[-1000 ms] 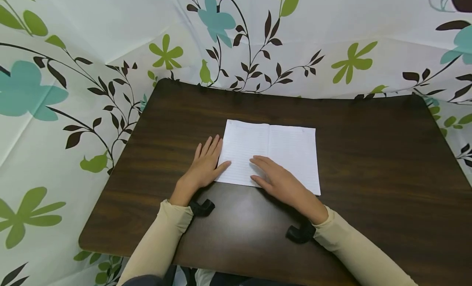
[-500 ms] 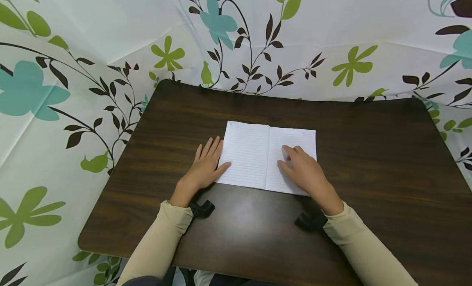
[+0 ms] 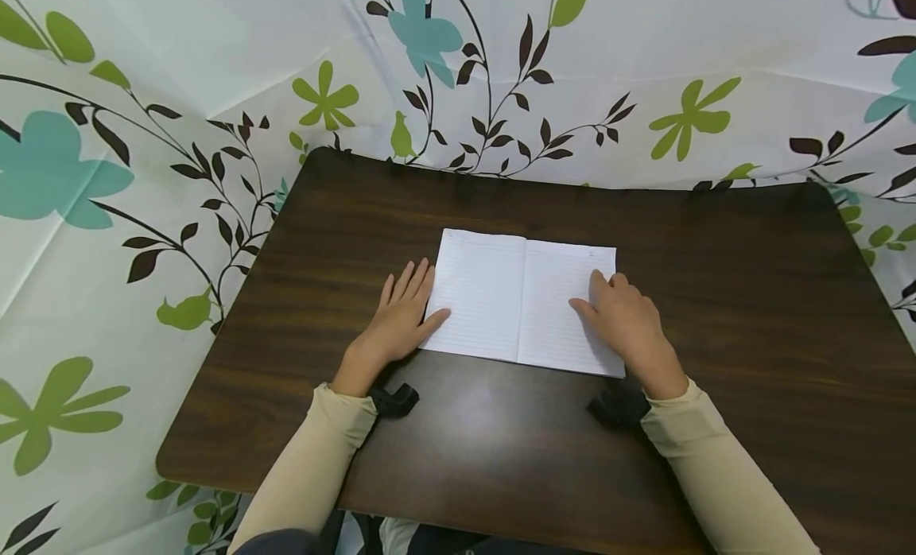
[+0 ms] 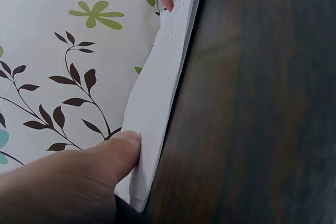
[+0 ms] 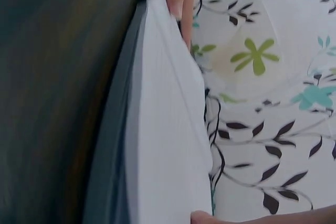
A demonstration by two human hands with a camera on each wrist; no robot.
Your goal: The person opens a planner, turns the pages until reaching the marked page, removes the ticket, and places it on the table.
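An open notebook [image 3: 475, 300] with blank ruled pages lies flat on the dark wooden table. My left hand [image 3: 396, 320] rests at its left edge, fingers straight and spread, with the thumb on the left page. Seen from the left wrist, that thumb [image 4: 118, 156] presses on the paper's edge. My right hand [image 3: 626, 320] is over the outer part of the right page, index finger and thumb reaching onto the paper while the other fingers bend. The right wrist view shows only the tip of the right thumb [image 5: 202, 217] at the bottom, beside the page.
The brown table [image 3: 751, 316] reaches well past the notebook on both sides. Behind and to the left hangs a white cloth [image 3: 250, 46] printed with leaves and flowers. Black straps with mounts [image 3: 395, 400] sit on both wrists.
My right hand has moved rightward across the notebook, from the left page over the centre fold to the outer side of the right page. The left hand has stayed in place.
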